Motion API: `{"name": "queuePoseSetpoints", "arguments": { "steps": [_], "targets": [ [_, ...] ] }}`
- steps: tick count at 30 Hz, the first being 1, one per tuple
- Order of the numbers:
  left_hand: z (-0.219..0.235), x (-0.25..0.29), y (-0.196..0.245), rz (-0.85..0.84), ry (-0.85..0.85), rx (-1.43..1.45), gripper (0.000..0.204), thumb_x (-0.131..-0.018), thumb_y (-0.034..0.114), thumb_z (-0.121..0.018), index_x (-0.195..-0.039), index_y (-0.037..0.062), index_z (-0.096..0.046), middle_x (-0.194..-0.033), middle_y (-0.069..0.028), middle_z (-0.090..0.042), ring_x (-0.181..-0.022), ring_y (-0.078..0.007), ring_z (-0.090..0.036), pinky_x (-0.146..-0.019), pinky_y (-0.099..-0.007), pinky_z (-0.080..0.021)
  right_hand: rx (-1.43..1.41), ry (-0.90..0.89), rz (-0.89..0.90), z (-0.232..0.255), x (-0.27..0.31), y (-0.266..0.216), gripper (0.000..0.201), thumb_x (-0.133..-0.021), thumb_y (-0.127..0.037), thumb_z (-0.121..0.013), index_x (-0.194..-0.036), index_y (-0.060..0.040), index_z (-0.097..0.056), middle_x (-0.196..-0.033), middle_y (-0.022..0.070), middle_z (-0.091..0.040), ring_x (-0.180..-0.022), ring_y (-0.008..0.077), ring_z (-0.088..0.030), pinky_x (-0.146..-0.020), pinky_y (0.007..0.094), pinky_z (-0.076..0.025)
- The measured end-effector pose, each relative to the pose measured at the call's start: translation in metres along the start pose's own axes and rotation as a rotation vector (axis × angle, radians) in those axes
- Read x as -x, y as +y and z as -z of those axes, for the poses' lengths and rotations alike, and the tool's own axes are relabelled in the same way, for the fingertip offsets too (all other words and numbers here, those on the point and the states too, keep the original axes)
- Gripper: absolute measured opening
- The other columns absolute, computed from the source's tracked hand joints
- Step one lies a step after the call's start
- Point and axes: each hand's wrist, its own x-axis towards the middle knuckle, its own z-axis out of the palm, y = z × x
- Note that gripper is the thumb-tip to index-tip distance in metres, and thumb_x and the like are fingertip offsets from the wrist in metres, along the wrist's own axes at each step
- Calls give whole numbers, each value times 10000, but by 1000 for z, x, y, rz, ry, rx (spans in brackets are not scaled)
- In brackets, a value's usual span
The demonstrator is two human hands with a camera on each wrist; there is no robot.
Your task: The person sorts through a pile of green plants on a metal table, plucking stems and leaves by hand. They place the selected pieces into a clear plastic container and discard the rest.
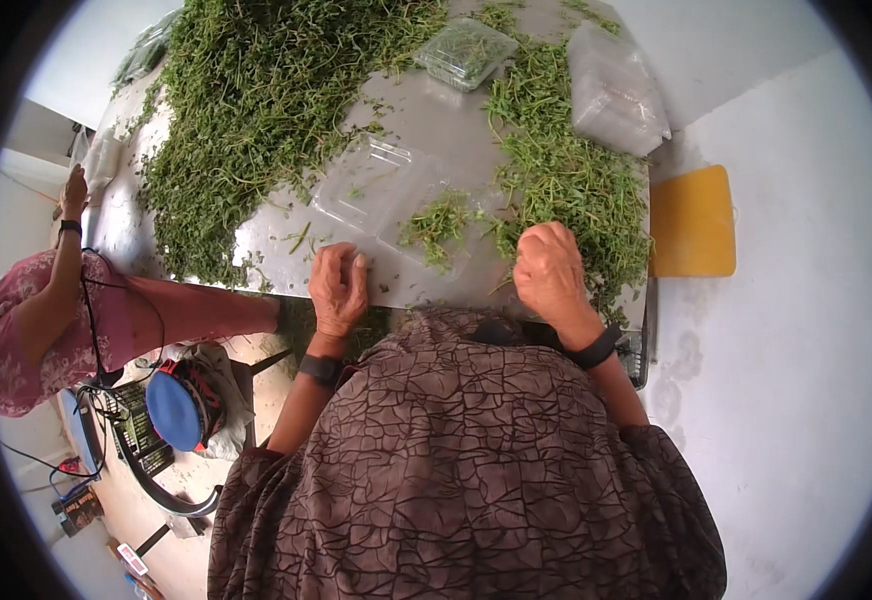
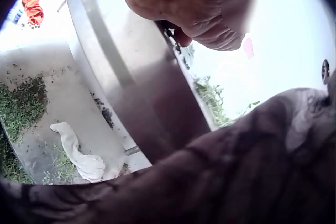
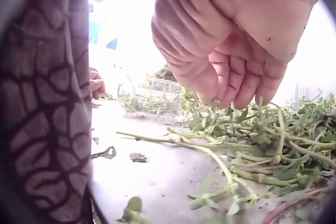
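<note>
My right hand [image 1: 551, 270] is at the near edge of a pile of leafy purslane [image 1: 566, 180] on the metal table. In the right wrist view its thumb and bent fingers [image 3: 244, 82] pinch at the tip of a green sprig, just above loose stems [image 3: 210, 150]. Loosely curled, my left hand [image 1: 338, 290] is at the table's front edge, and nothing shows in its fingers. Between the hands, an open clear plastic clamshell box [image 1: 356, 190] lies flat, with a small heap of purslane [image 1: 441, 225] on its nearer half.
A large heap of greens [image 1: 246, 110] covers the table's left and back. A filled, closed box [image 1: 466, 52] stands at the back, beside stacked empty boxes [image 1: 616, 90]. At left another person's arm [image 1: 51, 280] reaches toward the table. A yellow board [image 1: 694, 220] is at right.
</note>
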Motion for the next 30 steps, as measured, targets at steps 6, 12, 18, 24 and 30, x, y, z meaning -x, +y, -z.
{"name": "queuePoseSetpoints", "arguments": {
  "steps": [6,12,18,24,30],
  "targets": [
    [14,-12,23,-46,43,86,182,-772,56,-605,-945,29,-554,-898,-104,-562,-609,-199,-547,-560,-300,-449,-41,201,-102,8,4,12,122,-613,77,-523,-705,-2,-507,-792,121,-560,-784,308,-530,-695,390,-451],
    [9,-16,42,-232,-244,84,362,-696,6,-634,-1043,77,-561,-1091,-111,-525,-686,-231,-590,-600,-321,-491,-79,265,-143,12,8,19,135,-642,69,-554,-752,1,-515,-821,114,-571,-803,306,-532,-700,385,-446],
    [-7,-22,45,-424,-350,-59,376,-668,-31,-633,-1023,79,-582,-1047,-119,-549,-802,-290,-595,-645,-362,-508,-61,73,-110,19,14,10,188,-680,16,-593,-868,14,-592,-1005,137,-563,-1032,300,-479,-886,404,-392],
    [-18,-36,41,-344,-267,-159,308,-695,0,-630,-986,93,-590,-992,-109,-564,-760,-280,-601,-630,-356,-505,-22,-63,32,19,16,8,163,-687,-20,-595,-844,24,-610,-1026,164,-550,-1093,319,-451,-939,432,-368],
    [-17,-39,60,-333,-243,-102,351,-701,-34,-628,-1028,81,-572,-1057,-121,-539,-718,-270,-604,-589,-347,-503,14,-44,64,7,14,12,99,-683,-4,-567,-776,25,-588,-960,166,-542,-1068,317,-461,-939,436,-366]
  ]
}}
